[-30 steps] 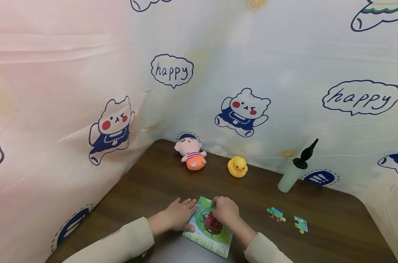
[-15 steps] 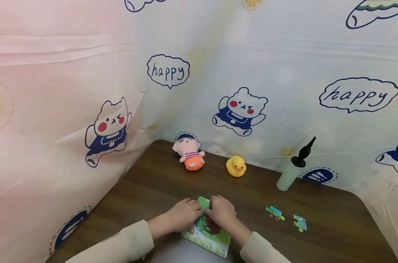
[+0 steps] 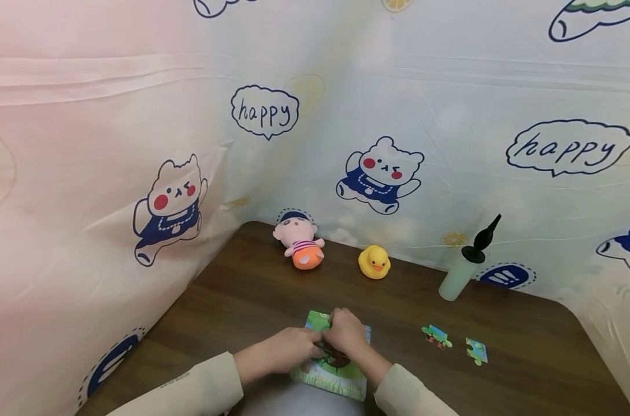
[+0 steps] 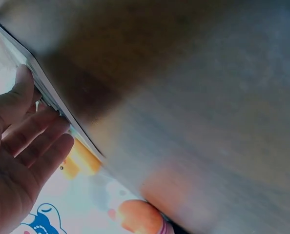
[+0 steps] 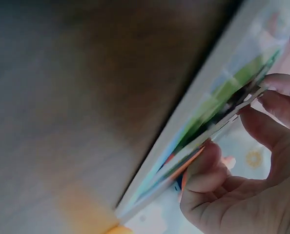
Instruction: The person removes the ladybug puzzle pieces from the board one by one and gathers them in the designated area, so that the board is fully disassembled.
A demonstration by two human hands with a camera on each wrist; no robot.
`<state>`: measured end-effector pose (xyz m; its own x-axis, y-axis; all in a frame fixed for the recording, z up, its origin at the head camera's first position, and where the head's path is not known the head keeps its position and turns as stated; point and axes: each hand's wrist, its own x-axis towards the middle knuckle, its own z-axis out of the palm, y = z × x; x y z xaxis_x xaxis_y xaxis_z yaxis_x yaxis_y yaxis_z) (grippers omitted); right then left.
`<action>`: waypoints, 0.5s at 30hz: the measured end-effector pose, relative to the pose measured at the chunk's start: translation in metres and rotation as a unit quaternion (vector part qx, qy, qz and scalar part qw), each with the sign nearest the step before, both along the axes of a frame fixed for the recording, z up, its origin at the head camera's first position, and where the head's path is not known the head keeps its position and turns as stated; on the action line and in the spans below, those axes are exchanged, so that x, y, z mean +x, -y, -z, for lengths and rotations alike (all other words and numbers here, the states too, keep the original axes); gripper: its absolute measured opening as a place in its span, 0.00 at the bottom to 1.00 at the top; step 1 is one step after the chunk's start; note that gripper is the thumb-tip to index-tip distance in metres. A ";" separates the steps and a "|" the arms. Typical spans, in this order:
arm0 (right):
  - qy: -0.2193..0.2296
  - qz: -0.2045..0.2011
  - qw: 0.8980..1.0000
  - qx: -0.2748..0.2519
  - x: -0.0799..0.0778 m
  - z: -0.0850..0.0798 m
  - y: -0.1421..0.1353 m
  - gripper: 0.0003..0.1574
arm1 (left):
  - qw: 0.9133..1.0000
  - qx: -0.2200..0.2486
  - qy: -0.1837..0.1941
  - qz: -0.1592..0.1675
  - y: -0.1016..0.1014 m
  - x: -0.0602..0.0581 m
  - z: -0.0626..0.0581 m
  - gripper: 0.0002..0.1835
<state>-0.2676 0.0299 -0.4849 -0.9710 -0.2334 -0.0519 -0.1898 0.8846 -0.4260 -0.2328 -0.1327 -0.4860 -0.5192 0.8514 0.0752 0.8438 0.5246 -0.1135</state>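
A picture board [image 3: 333, 386] with a ladybug lies flat on the near part of the tabletop [image 3: 216, 315], about midway between its left and right edges. The right hand [image 3: 348, 335] is over the board's upper part, thumb and fingers gripping a thin piece [image 5: 215, 129], seen edge-on just above it in the right wrist view. The left hand [image 3: 289, 349] reaches across the board's left side, fingertips beside the right hand; I cannot tell whether it grips anything. Between the board and the tabletop's right edge lie 2 loose jigsaw pieces [image 3: 437, 336], near each other. Along the far edge, from the far left corner rightward, are a plush doll [image 3: 301, 245], a yellow duck [image 3: 374, 262] and a pale green pump [image 3: 458, 280] with a black nozzle. A printed cloth [image 3: 450, 75] hangs behind.
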 end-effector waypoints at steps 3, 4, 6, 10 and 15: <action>0.015 -0.001 0.998 -0.053 -0.001 -0.002 0.000 0.17 | 1.000 -0.008 -0.018 0.003 0.000 0.001 0.001 0.19; 0.023 0.000 0.997 -0.072 -0.001 -0.002 -0.001 0.17 | 1.000 -0.009 -0.022 0.004 0.001 0.001 0.001 0.19; 0.038 0.003 0.995 -0.096 -0.002 -0.002 -0.001 0.17 | 1.000 -0.010 -0.029 0.006 0.001 0.002 0.001 0.19; 0.069 0.012 0.988 -0.137 -0.005 -0.002 -0.001 0.15 | 1.000 -0.006 -0.024 0.012 0.002 0.004 -0.002 0.18; 0.104 0.024 0.978 -0.180 -0.011 -0.004 -0.002 0.15 | 1.000 0.004 -0.002 0.017 0.006 0.006 -0.002 0.16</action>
<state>-0.2787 0.0315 -0.4805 -0.9585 -0.2275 -0.1721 -0.0282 0.6757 -0.7366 -0.2270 -0.1387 -0.4837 -0.4896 0.8679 0.0841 0.8608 0.4964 -0.1124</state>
